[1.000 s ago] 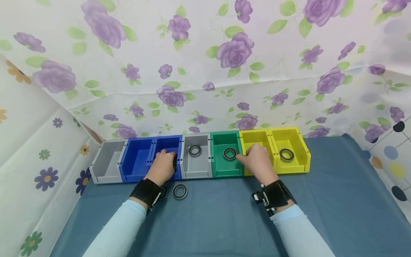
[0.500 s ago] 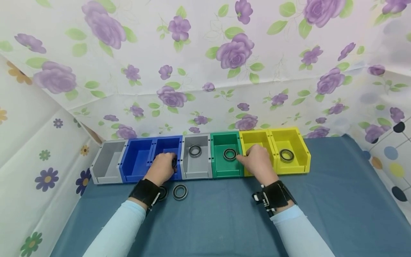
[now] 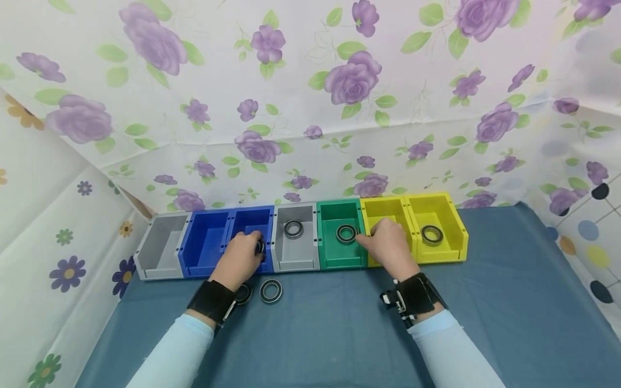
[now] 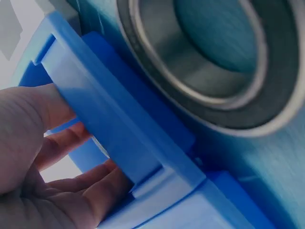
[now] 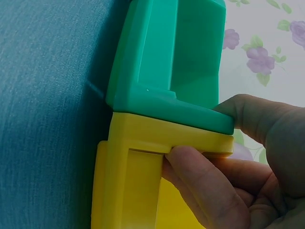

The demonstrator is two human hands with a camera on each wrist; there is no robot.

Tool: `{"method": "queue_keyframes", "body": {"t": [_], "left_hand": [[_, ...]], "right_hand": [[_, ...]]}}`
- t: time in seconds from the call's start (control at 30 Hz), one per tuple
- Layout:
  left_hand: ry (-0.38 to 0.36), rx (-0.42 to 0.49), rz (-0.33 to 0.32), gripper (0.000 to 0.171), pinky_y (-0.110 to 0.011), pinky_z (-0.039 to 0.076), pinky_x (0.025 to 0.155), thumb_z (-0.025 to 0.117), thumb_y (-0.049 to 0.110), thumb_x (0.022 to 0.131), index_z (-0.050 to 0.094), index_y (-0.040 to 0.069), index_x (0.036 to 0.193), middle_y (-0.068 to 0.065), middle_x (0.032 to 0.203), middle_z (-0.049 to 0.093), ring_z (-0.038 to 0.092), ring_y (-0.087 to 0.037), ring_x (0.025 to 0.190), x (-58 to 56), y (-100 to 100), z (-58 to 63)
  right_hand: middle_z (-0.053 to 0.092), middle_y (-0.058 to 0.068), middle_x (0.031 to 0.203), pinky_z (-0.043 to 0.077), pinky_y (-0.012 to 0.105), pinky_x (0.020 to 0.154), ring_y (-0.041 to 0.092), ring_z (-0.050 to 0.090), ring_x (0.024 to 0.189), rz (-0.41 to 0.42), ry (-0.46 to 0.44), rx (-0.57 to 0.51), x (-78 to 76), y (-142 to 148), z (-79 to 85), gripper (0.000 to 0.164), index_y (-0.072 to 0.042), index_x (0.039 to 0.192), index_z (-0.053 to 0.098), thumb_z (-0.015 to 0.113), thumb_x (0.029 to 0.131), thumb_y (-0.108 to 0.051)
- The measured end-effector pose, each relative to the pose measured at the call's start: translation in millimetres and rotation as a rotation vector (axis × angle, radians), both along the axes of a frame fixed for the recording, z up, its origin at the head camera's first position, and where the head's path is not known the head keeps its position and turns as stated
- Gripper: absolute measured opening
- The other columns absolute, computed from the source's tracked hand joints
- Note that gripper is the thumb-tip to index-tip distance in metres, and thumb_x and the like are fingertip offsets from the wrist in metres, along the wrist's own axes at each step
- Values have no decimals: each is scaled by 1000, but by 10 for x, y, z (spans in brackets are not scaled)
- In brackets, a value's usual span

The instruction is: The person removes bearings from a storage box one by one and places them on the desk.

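Observation:
My left hand (image 3: 239,257) reaches into the right-hand blue bin (image 3: 252,215) and holds a dark ball bearing (image 3: 259,247) by its edge. In the left wrist view the bin's front wall hides most of that bearing, and only a thin shiny edge shows between the fingers (image 4: 97,186). My right hand (image 3: 388,245) pinches the adjoining side walls of the green bin (image 5: 190,117) and the left yellow bin (image 5: 143,133), thumb on the green side, fingers on the yellow. Beneath the left wrist lies a partly covered bearing (image 3: 248,293); another bearing (image 3: 262,291) lies beside it on the cloth.
The bins stand in a joined row along the floral backdrop. Single bearings lie in the grey middle bin (image 3: 296,264), the green bin and the right yellow bin (image 3: 443,207). A grey bin (image 3: 160,250) and a second blue bin (image 3: 206,242) form the left end.
My left hand has shifted slightly left and toward me within the blue bin, and the bearing it holds shows more clearly. The right hand stays on the bin walls.

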State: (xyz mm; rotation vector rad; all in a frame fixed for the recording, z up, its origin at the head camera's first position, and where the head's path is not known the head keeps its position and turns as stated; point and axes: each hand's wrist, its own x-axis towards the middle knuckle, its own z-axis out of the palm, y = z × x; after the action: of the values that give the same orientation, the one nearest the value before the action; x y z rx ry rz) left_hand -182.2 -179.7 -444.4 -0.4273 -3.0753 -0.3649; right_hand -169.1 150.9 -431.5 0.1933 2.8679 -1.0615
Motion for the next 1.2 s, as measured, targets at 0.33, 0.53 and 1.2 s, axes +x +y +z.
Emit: {"method": "queue_keyframes", "body": {"t": [0.33, 0.53, 1.2], "left_hand": [[124, 171, 83, 44, -41, 50, 74, 70, 26, 81, 57, 12, 121, -13, 105, 56, 54, -25, 91, 217, -99, 176], [260, 255, 81, 45, -42, 50, 73, 71, 22, 81, 56, 11, 122, -16, 110, 55, 56, -27, 95, 281, -146, 272], [487, 417, -76, 42, -26, 49, 73, 69, 25, 82, 56, 15, 122, -4, 111, 56, 55, -14, 92, 442, 120, 511]], "right_hand": [[31, -3, 47, 25, 25, 38, 14, 36, 39, 0, -16, 13, -7, -7, 26, 49, -11, 52, 44, 68, 81, -41], [32, -3, 47, 26, 25, 39, 15, 36, 39, 4, -26, 9, -4, -8, 34, 48, -11, 52, 44, 67, 81, -42], [33, -2, 47, 27, 25, 38, 16, 38, 40, 12, -25, 30, -10, -3, 17, 49, -11, 53, 44, 66, 82, -43]]}}
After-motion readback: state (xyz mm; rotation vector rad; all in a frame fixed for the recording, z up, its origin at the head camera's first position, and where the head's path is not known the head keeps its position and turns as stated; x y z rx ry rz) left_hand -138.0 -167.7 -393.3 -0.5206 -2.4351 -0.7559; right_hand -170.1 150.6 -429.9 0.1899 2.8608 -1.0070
